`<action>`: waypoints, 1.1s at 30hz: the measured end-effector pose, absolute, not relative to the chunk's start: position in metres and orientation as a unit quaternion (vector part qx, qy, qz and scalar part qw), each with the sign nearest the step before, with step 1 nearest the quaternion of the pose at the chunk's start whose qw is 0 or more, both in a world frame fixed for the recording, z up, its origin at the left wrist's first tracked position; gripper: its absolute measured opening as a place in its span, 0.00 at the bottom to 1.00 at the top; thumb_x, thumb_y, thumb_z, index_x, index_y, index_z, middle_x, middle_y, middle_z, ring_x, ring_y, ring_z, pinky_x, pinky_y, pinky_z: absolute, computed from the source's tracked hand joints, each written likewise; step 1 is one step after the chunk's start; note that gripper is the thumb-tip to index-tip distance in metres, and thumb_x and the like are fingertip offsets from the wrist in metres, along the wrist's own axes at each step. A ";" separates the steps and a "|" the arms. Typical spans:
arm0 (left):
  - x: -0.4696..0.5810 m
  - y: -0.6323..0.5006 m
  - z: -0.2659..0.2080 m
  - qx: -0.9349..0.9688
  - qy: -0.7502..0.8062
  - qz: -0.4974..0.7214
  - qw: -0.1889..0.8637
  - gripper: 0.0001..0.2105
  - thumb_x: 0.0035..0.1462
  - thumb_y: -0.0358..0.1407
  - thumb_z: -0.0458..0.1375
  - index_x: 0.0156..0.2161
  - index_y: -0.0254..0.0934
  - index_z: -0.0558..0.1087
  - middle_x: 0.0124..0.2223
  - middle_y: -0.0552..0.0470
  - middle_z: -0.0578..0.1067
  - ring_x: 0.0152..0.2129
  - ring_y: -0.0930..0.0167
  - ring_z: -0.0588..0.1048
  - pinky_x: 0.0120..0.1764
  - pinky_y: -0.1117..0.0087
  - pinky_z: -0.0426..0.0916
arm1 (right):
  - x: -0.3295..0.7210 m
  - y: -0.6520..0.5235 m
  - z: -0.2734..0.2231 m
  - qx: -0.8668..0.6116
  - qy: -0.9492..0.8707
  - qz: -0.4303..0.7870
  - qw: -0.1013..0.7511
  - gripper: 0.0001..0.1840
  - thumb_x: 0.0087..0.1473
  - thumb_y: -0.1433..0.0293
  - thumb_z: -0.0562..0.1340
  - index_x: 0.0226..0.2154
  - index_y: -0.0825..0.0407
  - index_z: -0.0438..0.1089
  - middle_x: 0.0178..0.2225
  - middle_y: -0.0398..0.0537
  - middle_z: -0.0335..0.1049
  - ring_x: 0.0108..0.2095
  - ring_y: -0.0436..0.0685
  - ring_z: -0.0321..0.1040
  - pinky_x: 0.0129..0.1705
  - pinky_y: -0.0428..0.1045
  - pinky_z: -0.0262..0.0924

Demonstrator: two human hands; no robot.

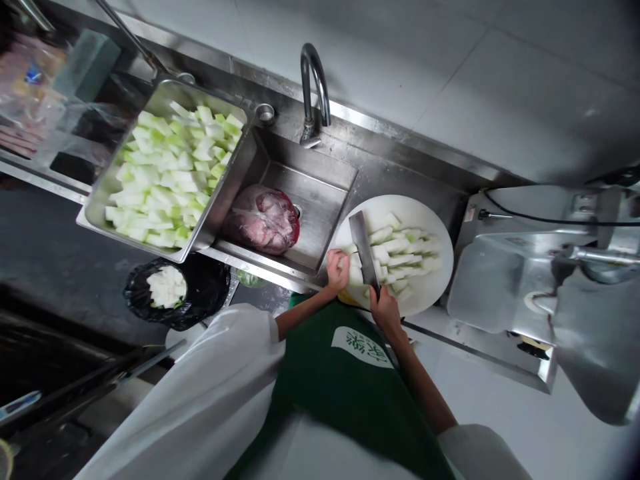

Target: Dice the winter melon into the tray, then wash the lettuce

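Note:
My right hand [385,310] is closed round the dark handle of a cleaver [364,248]. Its blade lies across pale winter melon pieces [400,252] on a round white cutting board [440,283]. At the board's left edge, my left hand [338,269] has its fingers curled against the melon just left of the blade; the fingertips are partly hidden. Cut strips spread over the board to the right of the cleaver. A deep steel pan [85,213] on the left is heaped with similar white-and-green melon chunks [170,173].
Wrapped raw meat [265,220] lies in the steel sink [320,193] under a curved tap [315,87]. Below the pan, a black-bagged bin [200,287] holds white scraps. Steel equipment [490,280] stands right of the board; plastic-wrapped packages [30,87] lie far left.

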State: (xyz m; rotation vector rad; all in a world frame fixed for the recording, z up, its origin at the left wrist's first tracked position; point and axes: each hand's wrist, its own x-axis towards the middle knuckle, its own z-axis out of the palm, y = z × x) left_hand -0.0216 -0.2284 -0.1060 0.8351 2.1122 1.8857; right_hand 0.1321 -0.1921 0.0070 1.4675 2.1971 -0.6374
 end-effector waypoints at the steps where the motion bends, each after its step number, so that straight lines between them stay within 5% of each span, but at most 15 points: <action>1: -0.022 -0.231 -0.106 0.282 0.704 0.644 0.102 0.14 0.70 0.45 0.53 0.35 0.40 0.72 0.40 0.47 0.73 0.41 0.64 0.73 0.47 0.60 0.69 | 0.131 -0.192 0.008 0.527 0.791 -0.230 0.210 0.21 0.74 0.61 0.49 0.49 0.60 0.70 0.38 0.62 0.78 0.38 0.62 0.74 0.36 0.50 0.52; 14: -0.024 -0.232 -0.115 0.259 0.710 0.648 0.092 0.21 0.71 0.50 0.51 0.29 0.40 0.67 0.35 0.49 0.71 0.37 0.67 0.71 0.44 0.61 0.68 | 0.114 -0.198 0.019 0.525 0.793 -0.202 0.233 0.19 0.74 0.62 0.50 0.48 0.60 0.69 0.38 0.61 0.79 0.39 0.63 0.77 0.38 0.50 0.56; 24: -0.020 -0.229 -0.112 0.236 0.717 0.651 0.078 0.24 0.70 0.54 0.50 0.27 0.40 0.67 0.32 0.46 0.69 0.34 0.63 0.69 0.43 0.51 0.69 | 0.127 -0.227 0.059 0.539 0.799 -0.175 0.198 0.16 0.74 0.63 0.51 0.46 0.58 0.68 0.33 0.57 0.79 0.32 0.59 0.76 0.31 0.48 0.48; 33: -0.021 -0.229 -0.109 0.238 0.718 0.649 0.087 0.25 0.71 0.56 0.47 0.27 0.42 0.64 0.31 0.48 0.68 0.34 0.64 0.69 0.41 0.54 0.69 | 0.127 -0.235 0.061 0.539 0.785 -0.209 0.220 0.15 0.74 0.63 0.51 0.44 0.57 0.67 0.31 0.56 0.78 0.30 0.58 0.74 0.29 0.48 0.47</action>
